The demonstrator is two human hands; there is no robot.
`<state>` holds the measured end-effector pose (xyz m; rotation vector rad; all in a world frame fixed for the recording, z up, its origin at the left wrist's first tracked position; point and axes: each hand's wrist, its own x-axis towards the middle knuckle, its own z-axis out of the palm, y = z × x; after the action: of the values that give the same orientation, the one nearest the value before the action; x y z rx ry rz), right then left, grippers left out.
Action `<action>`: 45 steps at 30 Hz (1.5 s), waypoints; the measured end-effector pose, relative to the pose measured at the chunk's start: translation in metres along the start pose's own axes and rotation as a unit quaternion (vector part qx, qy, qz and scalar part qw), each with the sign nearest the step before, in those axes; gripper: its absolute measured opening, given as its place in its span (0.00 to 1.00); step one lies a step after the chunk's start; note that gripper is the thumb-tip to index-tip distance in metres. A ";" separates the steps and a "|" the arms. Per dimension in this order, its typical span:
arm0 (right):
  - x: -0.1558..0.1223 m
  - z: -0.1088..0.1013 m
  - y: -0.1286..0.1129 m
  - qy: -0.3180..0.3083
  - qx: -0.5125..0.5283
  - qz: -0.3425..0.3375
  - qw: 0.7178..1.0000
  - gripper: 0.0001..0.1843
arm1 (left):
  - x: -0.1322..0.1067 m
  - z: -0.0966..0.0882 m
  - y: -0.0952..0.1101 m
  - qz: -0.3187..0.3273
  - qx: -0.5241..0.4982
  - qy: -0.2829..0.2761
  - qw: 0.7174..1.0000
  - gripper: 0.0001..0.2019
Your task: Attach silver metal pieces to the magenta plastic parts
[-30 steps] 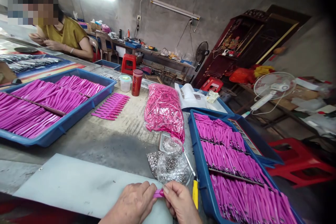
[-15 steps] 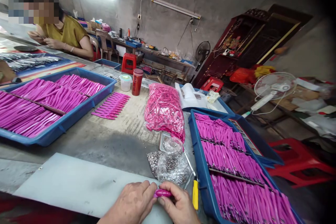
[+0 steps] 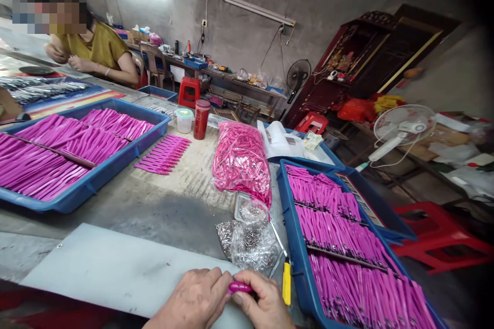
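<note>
Between my two hands is a small glossy magenta plastic piece (image 3: 239, 287), mostly covered by fingers. My left hand (image 3: 198, 290) is closed on its left end, while my right hand (image 3: 262, 298) pinches the other end between thumb and forefinger. Both hands are over the right end of a pale flat board (image 3: 127, 270). Just beyond them lie clear plastic bags of small metal parts (image 3: 252, 244). A yellow-handled tool (image 3: 286, 282) rests close to the right hand, beside a blue tray (image 3: 309, 280) filled with rows of slim magenta pieces.
Another blue tray (image 3: 83, 198) of magenta pieces stands at left, near a loose row of magenta pieces (image 3: 164, 154). A bulging bag of pink parts (image 3: 242, 159), a red canister (image 3: 201, 119) and a lidded tub (image 3: 184, 121) stand farther back. A co-worker (image 3: 96, 54) sits at upper left.
My hands stay in nearly the same place, still gripping the magenta piece. The co-worker's hands have shifted slightly.
</note>
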<state>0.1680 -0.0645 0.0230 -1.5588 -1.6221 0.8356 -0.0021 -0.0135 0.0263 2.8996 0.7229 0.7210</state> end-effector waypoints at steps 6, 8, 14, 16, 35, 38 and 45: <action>0.000 -0.002 0.004 -0.020 -0.045 -0.058 0.997 0.17 | 0.001 -0.002 0.000 0.013 0.017 -0.010 1.000 0.06; 0.000 -0.003 0.004 -0.025 -0.049 -0.064 0.996 0.17 | 0.001 -0.003 0.000 0.017 0.018 -0.011 1.000 0.07; 0.003 -0.001 0.004 -0.016 -0.048 -0.073 0.996 0.19 | -0.001 0.002 -0.001 0.013 0.027 -0.028 0.999 0.05; 0.004 -0.002 0.006 -0.010 -0.048 -0.072 0.996 0.19 | 0.000 0.005 -0.003 0.004 0.024 -0.019 1.000 0.05; 0.006 -0.010 0.015 -0.035 -0.065 -0.089 0.993 0.10 | 0.007 0.007 -0.006 -0.018 0.019 -0.017 1.000 0.03; 0.007 -0.011 0.014 -0.039 -0.062 -0.092 0.993 0.10 | 0.006 0.005 -0.005 -0.019 0.016 -0.018 1.000 0.03; 0.008 -0.012 0.011 -0.036 -0.055 -0.101 0.993 0.10 | 0.003 0.007 -0.006 -0.011 0.015 -0.019 1.000 0.06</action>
<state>0.1840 -0.0567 0.0205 -1.4222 -1.8708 0.7091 0.0013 -0.0067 0.0202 2.9177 0.7674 0.6564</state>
